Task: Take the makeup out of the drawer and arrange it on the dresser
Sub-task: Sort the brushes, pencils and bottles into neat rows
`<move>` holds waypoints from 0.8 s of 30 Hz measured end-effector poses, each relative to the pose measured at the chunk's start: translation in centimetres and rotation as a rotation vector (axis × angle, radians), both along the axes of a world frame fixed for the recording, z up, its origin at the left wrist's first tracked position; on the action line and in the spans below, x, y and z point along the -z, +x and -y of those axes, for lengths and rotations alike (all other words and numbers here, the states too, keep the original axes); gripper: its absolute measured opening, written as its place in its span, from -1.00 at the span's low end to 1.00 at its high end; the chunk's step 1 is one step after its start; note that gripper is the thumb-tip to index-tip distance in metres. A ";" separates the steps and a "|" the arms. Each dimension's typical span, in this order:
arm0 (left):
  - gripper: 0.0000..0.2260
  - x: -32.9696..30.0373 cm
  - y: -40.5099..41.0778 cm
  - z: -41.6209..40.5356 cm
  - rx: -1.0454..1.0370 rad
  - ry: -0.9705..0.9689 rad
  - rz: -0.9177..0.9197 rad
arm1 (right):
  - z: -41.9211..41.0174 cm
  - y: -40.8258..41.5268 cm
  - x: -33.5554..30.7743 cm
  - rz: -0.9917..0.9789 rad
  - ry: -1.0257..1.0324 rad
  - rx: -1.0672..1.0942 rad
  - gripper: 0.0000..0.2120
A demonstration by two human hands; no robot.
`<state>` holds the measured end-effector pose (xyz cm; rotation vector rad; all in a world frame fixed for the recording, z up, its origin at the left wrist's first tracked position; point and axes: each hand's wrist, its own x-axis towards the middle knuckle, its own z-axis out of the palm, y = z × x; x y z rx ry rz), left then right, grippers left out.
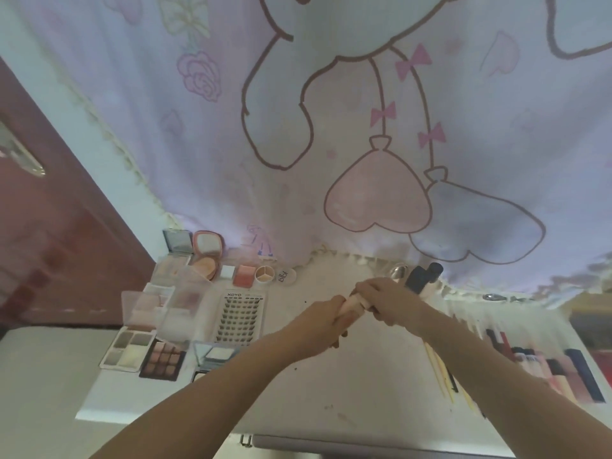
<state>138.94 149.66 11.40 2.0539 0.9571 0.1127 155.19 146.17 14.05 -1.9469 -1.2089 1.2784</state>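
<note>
I hold the pink tube (353, 304) above the counter (331, 385), its long axis running between my hands, left hand (323, 326) clamped on the near end, right hand (385, 298) clamped on the far end.

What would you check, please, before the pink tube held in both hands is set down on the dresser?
1. Left hand grips the pink tube: ok.
2. Right hand grips the tube's far end: ok.
3. Cap on or off: cannot tell, the fingers hide it.
4. Bare dresser top below the hands for a landing spot: ok.
5. Lash tray lies apart from that spot, to the left: ok.
6. Thin sticks lie near, to the right; keep clear: ok.
</note>
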 end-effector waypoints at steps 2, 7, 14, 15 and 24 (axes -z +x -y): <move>-0.75 -0.6 -0.6 -0.2 -0.024 -0.177 0.049 | 0.3 -0.3 -0.1 0.019 0.057 -0.057 -0.72; -0.70 -2.0 -2.9 -1.2 0.004 -0.739 0.198 | 1.0 0.4 -0.7 -0.015 0.082 -0.245 -0.85; -0.67 -1.8 -3.4 -1.1 0.025 -0.718 0.178 | 0.7 1.2 -1.2 -0.347 -0.179 -0.148 -0.54; -0.67 -1.6 -3.1 -1.2 0.022 -0.696 0.165 | 0.4 1.0 -1.2 -0.231 -0.253 -0.180 -0.48; -0.75 1.1 -3.4 -4.3 -0.317 -0.870 0.225 | -2.4 3.0 0.5 -0.295 -0.013 0.047 -0.85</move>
